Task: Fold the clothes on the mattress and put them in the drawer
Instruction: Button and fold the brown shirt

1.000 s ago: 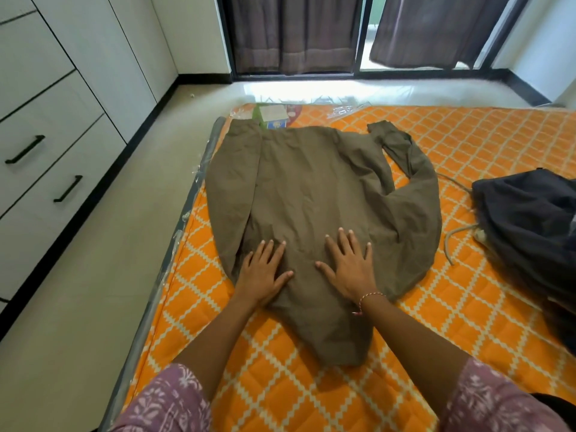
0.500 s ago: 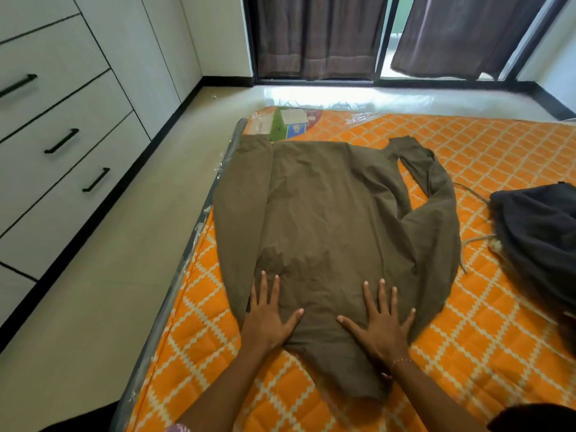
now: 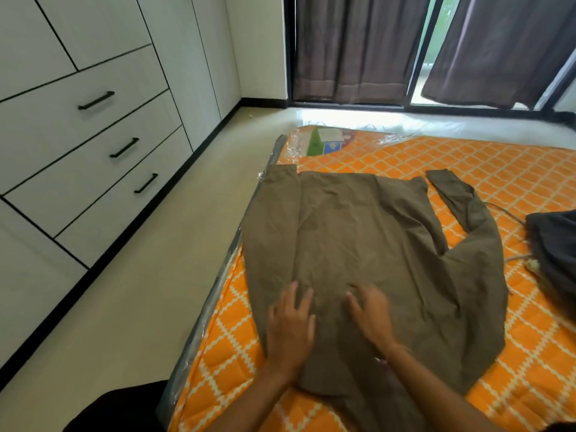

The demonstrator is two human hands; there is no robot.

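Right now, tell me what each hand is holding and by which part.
Nothing is held. The left hand and right hand lie flat, fingers extended, on the near part of the brown shirt, which is spread on the mattress.

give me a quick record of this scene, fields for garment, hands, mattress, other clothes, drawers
garment: olive-brown shirt spread flat on the mattress, one sleeve bent out to the right
left hand: fingers straight, resting on the shirt
right hand: flat on the shirt beside it
mattress: orange, white lattice pattern
other clothes: dark garment at right edge
drawers: three, all closed, on the left
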